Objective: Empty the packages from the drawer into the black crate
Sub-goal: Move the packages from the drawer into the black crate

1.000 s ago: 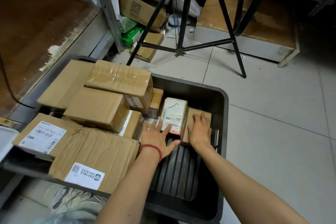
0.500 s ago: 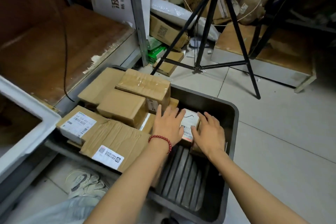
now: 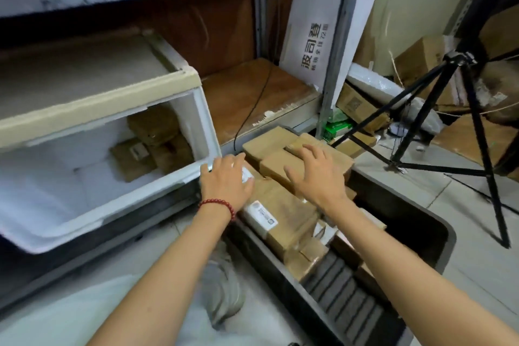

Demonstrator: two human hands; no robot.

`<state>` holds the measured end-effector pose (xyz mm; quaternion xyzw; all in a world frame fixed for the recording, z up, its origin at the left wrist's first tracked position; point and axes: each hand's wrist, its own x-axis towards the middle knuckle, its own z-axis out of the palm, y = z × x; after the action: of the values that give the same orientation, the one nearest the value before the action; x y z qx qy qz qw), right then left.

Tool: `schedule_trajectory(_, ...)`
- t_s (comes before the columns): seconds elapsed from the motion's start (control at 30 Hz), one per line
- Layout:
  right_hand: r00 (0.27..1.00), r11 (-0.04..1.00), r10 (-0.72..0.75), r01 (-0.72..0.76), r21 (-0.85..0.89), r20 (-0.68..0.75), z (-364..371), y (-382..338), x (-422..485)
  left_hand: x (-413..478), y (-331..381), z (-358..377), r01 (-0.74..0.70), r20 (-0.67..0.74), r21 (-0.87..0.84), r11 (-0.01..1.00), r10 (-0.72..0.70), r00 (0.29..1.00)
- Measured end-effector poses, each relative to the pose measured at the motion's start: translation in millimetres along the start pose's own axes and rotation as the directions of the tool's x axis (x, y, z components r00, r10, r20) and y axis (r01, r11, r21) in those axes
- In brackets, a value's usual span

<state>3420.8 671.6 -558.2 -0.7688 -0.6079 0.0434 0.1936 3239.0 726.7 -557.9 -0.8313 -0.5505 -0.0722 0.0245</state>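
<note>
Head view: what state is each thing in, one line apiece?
Drawer: pulled open, a few packages at its back.
Black crate: part filled with stacked boxes.
Left hand: open, fingers straight, by the drawer's corner.
Right hand: open, fingers spread over the boxes.
Tripod: standing, legs spread.

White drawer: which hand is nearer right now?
Left. The left hand is at the near corner of the white drawer, contact unclear; the right hand is spread over the boxes in the black crate, farther away.

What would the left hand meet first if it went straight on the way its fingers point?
Probably the near right corner of the white drawer, ahead of the left hand; depth is unclear.
</note>
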Motion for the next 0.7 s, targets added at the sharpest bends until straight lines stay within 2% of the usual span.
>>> schedule_trajectory(0.17,0.976,0.976,-0.215,0.212,0.057,0.042,10,-76,11,-42,-102,-19,0.270,0.052,0.143,0.952,-0.280,0.959)
schedule_trajectory(0.27,0.942,0.942,-0.327,0.318,0.111,0.072,15,-114,13,-53,-133,-33,0.391,0.076,0.142,0.910,-0.403,0.912)
schedule_trajectory(0.4,0.894,0.895,-0.434,0.415,0.163,0.113,20,-153,18,-56,-159,-48,0.472,0.081,0.079,0.878,-0.477,0.875)
schedule_trajectory(0.5,0.871,0.875,-0.474,0.450,0.178,0.127,24,-167,22,-54,-177,-51,0.498,0.127,0.118,0.859,-0.510,0.851)
schedule_trajectory(0.63,0.860,0.877,-0.475,0.446,0.177,0.185,35,-175,33,-44,-195,-47,0.542,0.182,0.092,0.835,-0.549,0.815)
schedule_trajectory(0.7,0.861,0.885,-0.464,0.436,0.164,0.211,42,-175,43,-32,-200,-47,0.518,0.174,0.119,0.847,-0.531,0.829)
